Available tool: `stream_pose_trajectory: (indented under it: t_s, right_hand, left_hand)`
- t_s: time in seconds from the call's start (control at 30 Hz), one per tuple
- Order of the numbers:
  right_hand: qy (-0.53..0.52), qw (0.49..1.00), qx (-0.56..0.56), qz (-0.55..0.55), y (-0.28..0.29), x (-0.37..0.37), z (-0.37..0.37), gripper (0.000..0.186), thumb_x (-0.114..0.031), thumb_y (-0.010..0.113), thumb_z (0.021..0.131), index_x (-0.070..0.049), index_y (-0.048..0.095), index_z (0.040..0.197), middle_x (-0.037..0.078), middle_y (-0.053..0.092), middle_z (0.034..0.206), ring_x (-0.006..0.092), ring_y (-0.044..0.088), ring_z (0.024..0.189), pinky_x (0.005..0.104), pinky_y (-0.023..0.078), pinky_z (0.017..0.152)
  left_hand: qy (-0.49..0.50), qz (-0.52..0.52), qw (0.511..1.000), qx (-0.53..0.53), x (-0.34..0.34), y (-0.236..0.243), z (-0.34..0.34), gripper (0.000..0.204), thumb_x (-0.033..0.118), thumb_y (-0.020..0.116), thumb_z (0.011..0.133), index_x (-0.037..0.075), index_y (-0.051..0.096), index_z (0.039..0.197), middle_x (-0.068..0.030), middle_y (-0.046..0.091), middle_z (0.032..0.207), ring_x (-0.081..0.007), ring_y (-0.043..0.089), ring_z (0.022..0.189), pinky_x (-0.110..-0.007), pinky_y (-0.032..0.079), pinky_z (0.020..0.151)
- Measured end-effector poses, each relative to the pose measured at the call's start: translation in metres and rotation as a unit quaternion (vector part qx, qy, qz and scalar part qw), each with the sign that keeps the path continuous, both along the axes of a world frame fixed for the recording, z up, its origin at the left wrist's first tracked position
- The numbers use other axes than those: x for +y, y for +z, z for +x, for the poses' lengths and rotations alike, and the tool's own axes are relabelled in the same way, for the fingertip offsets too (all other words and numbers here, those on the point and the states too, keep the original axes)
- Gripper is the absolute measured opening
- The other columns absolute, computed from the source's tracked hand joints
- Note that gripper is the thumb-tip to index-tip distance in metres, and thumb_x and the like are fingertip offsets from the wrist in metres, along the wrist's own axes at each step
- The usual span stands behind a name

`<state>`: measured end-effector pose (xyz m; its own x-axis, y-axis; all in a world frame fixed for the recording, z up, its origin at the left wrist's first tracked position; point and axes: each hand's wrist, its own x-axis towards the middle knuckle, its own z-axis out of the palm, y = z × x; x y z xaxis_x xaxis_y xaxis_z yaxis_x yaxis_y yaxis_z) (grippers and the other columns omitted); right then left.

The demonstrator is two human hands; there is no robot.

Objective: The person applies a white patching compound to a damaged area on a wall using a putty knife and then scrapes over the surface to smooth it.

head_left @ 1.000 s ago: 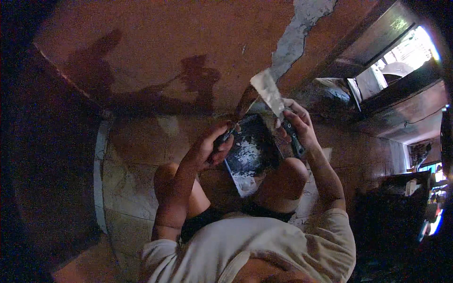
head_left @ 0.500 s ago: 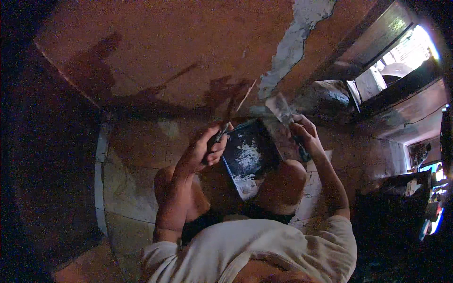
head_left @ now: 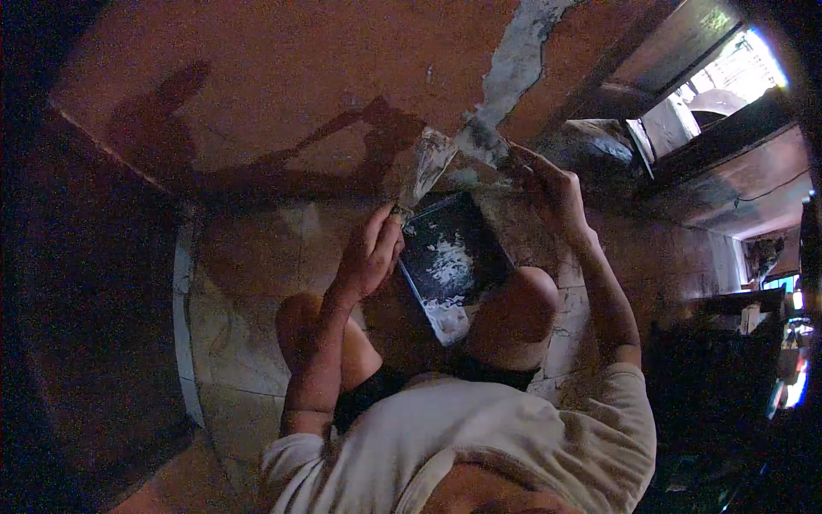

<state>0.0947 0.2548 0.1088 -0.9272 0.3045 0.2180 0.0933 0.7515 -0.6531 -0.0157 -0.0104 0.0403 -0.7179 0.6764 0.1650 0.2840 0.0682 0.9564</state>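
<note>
My left hand (head_left: pixel 370 255) is closed round the handle of a putty knife (head_left: pixel 435 159), whose wide blade is smeared with pale paste and points up toward the wall. In my right hand (head_left: pixel 550 190), a second putty knife (head_left: pixel 484 142) is gripped, its handle mostly covered by the fingers. Its blade lies over the lower end of a grey filler strip (head_left: pixel 516 73) on the reddish-brown wall; whether it touches the wall I cannot tell. The two blade tips are close together. Below them, between my knees, sits a dark shallow tray (head_left: pixel 419 287) with white paste spread inside.
Pale tiles (head_left: pixel 235 283) cover the floor under me. A dark upright surface (head_left: pixel 94 283) stands at the left, with a light edging strip (head_left: pixel 184 295) at its foot. On the right are a window opening (head_left: pixel 745 73) and dark furniture (head_left: pixel 711 360).
My right hand has risen toward the wall, bringing its blade to the filler strip. The left knife has turned from edge-on to show its flat blade, tilted right. The view has shifted slightly.
</note>
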Motion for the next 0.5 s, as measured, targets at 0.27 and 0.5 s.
stream_pose_trajectory:
  t_s: [0.27,0.5]
  right_hand:
    - [0.011,0.996,-0.028,-0.079,-0.032,0.001,0.005,0.034,-0.002,0.049,0.081,-0.002,0.049,0.115,0.007,0.061,0.099,0.0065,0.052,0.081,0.0233,0.045,0.069]
    - [0.106,0.992,-0.059,0.015,-0.020,-0.034,-0.007,0.030,-0.008,0.048,0.083,0.001,0.051,0.111,0.010,0.061,0.096,0.0112,0.055,0.080,0.0256,0.045,0.069]
  left_hand:
    - [0.023,-0.020,0.981,-0.190,0.002,0.002,0.002,0.038,0.025,0.038,0.089,0.001,0.038,0.118,0.0004,0.042,0.057,-0.0069,0.036,0.042,-0.022,0.033,0.039]
    - [0.022,-0.032,0.986,-0.162,0.005,-0.011,-0.013,0.035,0.026,0.037,0.089,0.001,0.040,0.114,-0.0009,0.042,0.055,-0.0087,0.037,0.038,-0.024,0.032,0.037]
